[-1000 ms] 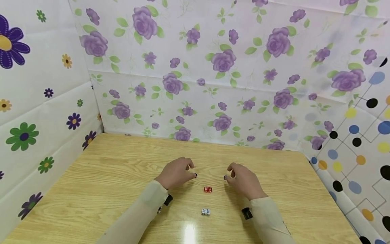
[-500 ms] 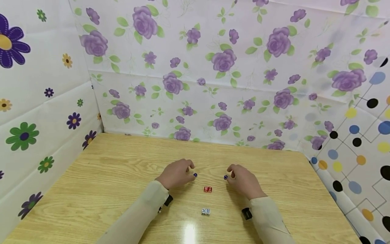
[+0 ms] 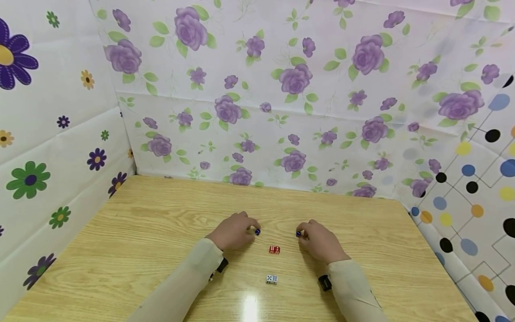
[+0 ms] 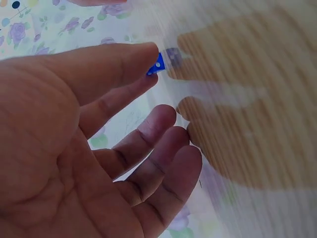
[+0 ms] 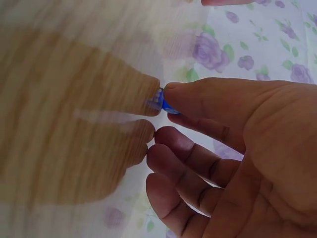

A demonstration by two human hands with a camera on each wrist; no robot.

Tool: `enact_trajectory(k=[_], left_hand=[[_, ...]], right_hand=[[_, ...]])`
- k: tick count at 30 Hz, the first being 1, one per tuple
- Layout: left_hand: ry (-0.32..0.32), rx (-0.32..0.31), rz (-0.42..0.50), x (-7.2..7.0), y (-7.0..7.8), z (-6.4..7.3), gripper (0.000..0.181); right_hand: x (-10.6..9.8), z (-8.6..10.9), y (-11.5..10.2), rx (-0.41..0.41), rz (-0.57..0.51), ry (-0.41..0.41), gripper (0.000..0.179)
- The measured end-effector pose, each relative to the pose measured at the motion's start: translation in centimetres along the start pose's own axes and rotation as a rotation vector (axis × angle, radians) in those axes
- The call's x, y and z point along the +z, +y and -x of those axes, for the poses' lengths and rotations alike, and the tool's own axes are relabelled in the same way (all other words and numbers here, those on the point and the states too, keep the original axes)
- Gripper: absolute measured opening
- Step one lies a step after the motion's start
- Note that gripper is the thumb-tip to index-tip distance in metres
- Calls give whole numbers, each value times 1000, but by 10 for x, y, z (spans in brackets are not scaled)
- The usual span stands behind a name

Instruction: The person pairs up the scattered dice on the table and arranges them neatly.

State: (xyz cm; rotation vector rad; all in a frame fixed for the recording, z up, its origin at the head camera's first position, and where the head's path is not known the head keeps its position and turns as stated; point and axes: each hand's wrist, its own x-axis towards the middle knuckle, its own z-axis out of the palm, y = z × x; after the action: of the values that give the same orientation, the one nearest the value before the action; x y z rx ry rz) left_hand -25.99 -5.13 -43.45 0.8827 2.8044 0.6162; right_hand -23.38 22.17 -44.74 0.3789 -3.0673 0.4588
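Observation:
Between the thumb and index finger of my left hand (image 3: pixel 232 232) is a small blue die (image 4: pixel 157 65) with white pips. The left wrist view shows it right at the wooden surface, its reflection beside it. My right hand (image 3: pixel 322 242) pinches a second blue die (image 5: pixel 170 106) the same way, also at the tabletop. The other fingers of both hands are bent, tips at the wood. Two red dice (image 3: pixel 274 250) sit side by side in the middle, slightly nearer than the blue ones. Closer to the front lie two white dice (image 3: pixel 271 279) with dark pips, also side by side.
The glossy wooden table (image 3: pixel 161 205) reflects the hands. A floral cloth (image 3: pixel 257 107) rises along its back edge, and patterned cloths stand at left and right. Black wrist devices (image 3: pixel 325 282) hang under the beige sleeves (image 3: pixel 354 290).
Both index fingers have come down from a raised, spread position to meet the blue dice opposite the thumbs. The red and white dice have stayed in place.

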Motion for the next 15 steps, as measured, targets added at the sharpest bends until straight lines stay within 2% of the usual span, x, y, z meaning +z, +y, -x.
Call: enact_trajectory(k=[5,11,15], left_hand=[[34,-4,25,1,3,-3,16],[63,8,42,5,4,-5,11],[66,-15,27,8,3,-5,8]], right_hand=[[0,0,1,11,-8,-4,9],[-1,-1,1,21,-5,1,8],[0,-1,-1,18,-16,-3,6]])
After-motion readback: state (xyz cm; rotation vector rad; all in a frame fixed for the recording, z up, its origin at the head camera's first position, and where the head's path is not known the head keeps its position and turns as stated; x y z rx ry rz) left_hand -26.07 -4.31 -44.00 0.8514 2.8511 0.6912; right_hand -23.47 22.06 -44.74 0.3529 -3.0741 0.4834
